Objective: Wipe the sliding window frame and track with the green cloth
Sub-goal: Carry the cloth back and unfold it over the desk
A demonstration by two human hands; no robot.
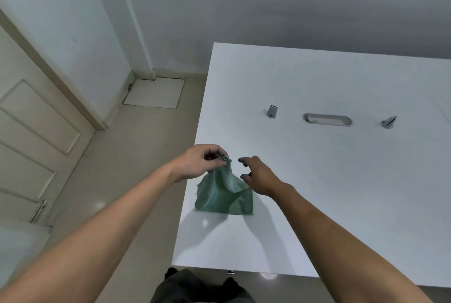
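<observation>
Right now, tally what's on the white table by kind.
green cloth: 1, corner pinched by left hand
small grey clips: 2
oval cable grommet: 1
Total: 4

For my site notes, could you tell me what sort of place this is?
Probably an office or meeting room: a white desk with an oval cable grommet, a panelled door and bare white walls.
</observation>
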